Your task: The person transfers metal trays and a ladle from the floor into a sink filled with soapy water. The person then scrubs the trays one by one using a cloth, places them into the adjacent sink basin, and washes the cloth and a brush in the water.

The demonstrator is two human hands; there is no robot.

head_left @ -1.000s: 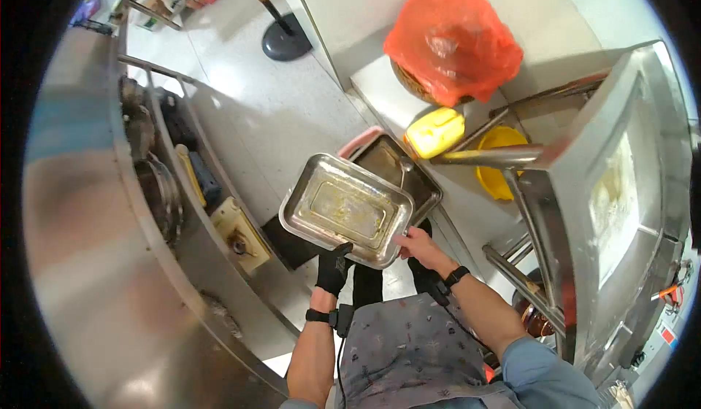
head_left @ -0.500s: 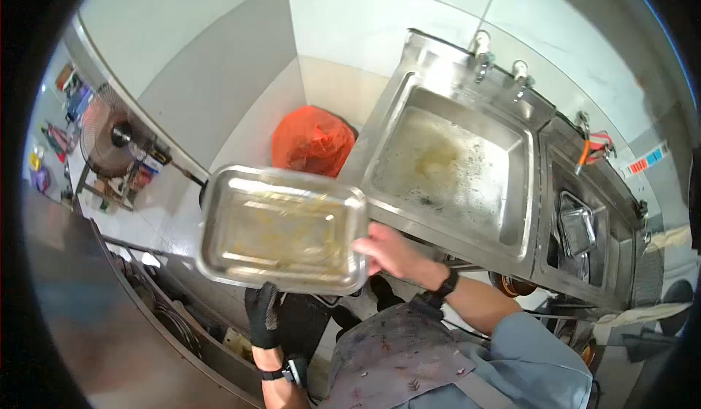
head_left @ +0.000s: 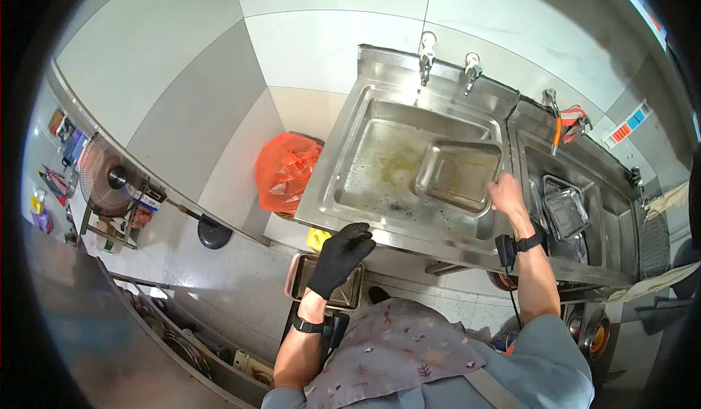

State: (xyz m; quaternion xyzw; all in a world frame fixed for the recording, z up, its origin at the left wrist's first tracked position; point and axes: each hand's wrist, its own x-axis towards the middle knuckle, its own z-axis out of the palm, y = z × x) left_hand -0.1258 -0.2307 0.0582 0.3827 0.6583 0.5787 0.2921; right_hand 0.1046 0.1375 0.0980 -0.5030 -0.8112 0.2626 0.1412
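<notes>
A rectangular metal tray sits tilted inside the left sink basin, its bottom partly in cloudy water with yellowish residue. My bare right hand is closed on the tray's right edge. In a black glove, my left hand hovers before the sink's front edge, fingers loosely bent and apart, holding nothing. Beneath it, lower down, another tray with a dark inside is partly hidden by the glove. A bit of yellow material shows beside it.
The right basin holds clear rectangular containers. Taps line the back wall, one with an orange spout. A red plastic bag stands left of the sink. A fan and a metal counter are at the left.
My right hand has carried the metal tray from the left, beside the sink, into the left basin. My left hand has come off the tray and moved up and right. The view has shifted.
</notes>
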